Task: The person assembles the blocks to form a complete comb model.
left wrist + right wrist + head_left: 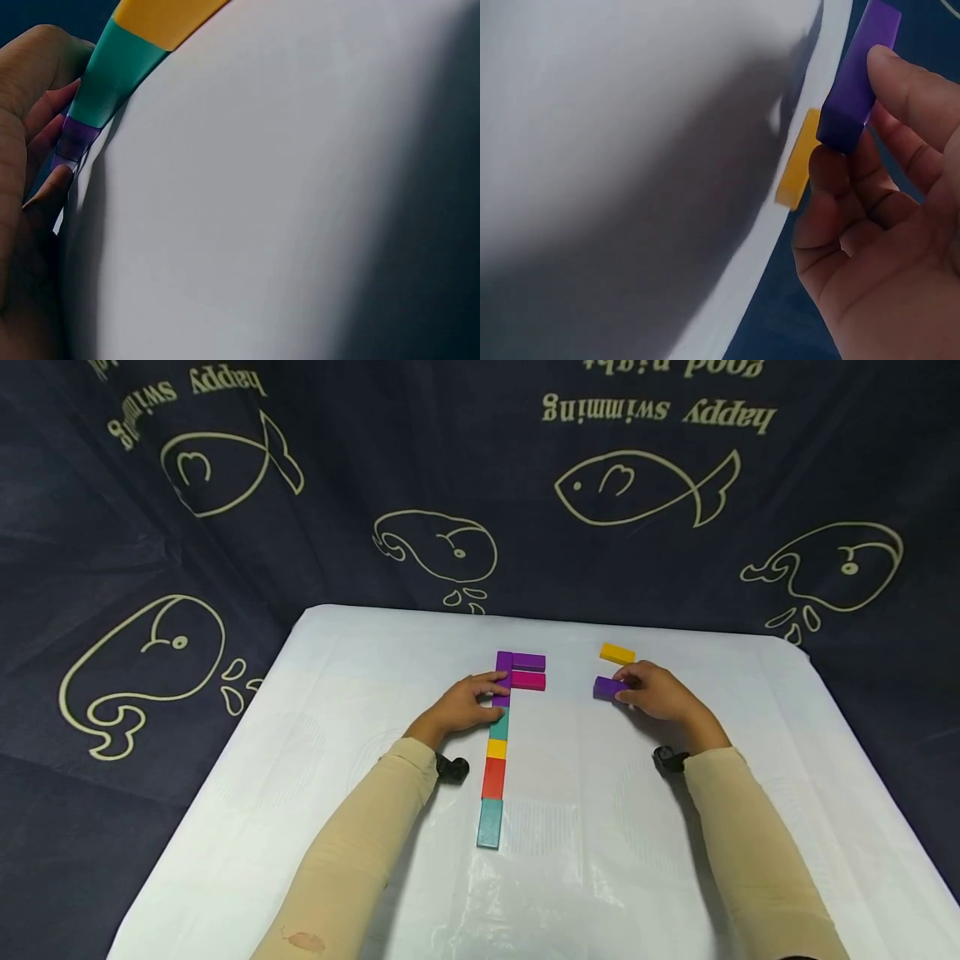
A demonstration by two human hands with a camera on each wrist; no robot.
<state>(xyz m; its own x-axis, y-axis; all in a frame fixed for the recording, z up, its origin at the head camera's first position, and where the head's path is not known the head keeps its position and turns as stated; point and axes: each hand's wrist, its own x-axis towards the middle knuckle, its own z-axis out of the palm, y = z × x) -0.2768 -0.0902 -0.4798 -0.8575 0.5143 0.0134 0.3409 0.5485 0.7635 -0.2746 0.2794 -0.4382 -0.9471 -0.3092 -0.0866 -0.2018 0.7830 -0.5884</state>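
Observation:
In the head view, my left hand point(465, 703) rests beside a vertical row of coloured blocks. Its fingertips touch the upper purple block point(504, 662), and the thumb touches the teal block point(498, 724) below. From the row's upper end, a purple block point(529, 662) and a magenta block point(528, 681) stick out to the right. My right hand point(660, 693) pinches another purple block point(859, 75) between thumb and fingers, seen closely in the right wrist view. A yellow block point(617, 653) lies just beyond that hand. The left wrist view shows the teal block point(116, 75) by the thumb.
Lower in the row come a yellow block point(497, 749), a red block point(493, 778) and a blue-grey block point(490, 823). All lie on a white-covered table point(585, 877). A dark cloth point(450, 443) with fish and whale drawings hangs behind the far edge.

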